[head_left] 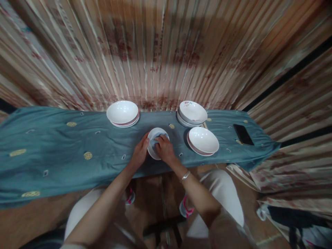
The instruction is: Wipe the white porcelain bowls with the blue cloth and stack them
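Note:
A white bowl is tilted up near the front middle of the cloth-covered table. My left hand grips its left rim, thumb on the edge and fingers behind. Inside the bowl, my right hand presses a bluish-grey cloth against the inner surface, its fingers closed on it. Part of the cloth is hidden beneath those fingers. Behind and to the left stands a stack of white bowls. To the right are a stack of flower-patterned bowls and, nearer me, another stack of white bowls.
A blue-green patterned cloth covers the long narrow table. A dark phone lies toward its right end. Pleated curtains hang close behind. Below the front edge are my knees and a dark stool-like frame.

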`<state>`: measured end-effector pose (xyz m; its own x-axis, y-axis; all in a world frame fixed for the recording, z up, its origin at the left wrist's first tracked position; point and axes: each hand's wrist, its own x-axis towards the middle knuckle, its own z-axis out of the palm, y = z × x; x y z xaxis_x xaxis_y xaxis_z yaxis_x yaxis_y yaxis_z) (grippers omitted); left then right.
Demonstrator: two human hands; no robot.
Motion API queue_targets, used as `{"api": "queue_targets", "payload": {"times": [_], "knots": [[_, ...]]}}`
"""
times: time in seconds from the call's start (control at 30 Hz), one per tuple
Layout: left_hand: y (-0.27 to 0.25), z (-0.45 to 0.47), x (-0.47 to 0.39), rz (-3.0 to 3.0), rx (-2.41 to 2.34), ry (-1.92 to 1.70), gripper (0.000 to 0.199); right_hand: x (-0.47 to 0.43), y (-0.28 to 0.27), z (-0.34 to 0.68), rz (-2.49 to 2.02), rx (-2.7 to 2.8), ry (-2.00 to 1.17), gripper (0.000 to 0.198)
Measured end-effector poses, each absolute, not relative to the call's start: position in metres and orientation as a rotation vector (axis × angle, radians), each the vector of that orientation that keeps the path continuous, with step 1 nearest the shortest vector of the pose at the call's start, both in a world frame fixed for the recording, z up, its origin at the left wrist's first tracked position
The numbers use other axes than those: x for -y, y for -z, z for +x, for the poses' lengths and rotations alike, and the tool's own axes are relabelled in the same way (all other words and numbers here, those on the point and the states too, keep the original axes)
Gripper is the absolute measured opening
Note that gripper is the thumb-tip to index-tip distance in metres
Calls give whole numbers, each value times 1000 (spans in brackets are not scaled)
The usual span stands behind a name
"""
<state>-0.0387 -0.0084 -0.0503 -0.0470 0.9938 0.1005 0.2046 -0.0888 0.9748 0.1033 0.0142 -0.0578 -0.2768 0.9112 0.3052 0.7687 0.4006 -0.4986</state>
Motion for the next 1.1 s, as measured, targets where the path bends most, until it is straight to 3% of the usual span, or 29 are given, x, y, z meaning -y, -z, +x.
{"api": "queue_targets", "payload": {"times": [0.3, 0.4, 0.8, 0.97, 1.1], "knots": [[53, -38, 4, 1405, -1358, -1270, 55, -13, 61, 95, -1150, 1865, -1023, 28], [52, -38, 4, 1402, -1351, -1269, 56, 1, 53, 110, -1098, 2002, -1089, 28], [44, -38, 8, 1437, -1352, -1238, 62, 4, 45, 162, -1246, 2521, -213, 25], [48, -38, 9, 1422, -1327, -1225, 61, -17, 49, 158, -1290, 2399, -83, 30], [48, -37, 10, 1401, -1314, -1241, 59, -32, 44, 145, -1324, 2224, -150, 38]]}}
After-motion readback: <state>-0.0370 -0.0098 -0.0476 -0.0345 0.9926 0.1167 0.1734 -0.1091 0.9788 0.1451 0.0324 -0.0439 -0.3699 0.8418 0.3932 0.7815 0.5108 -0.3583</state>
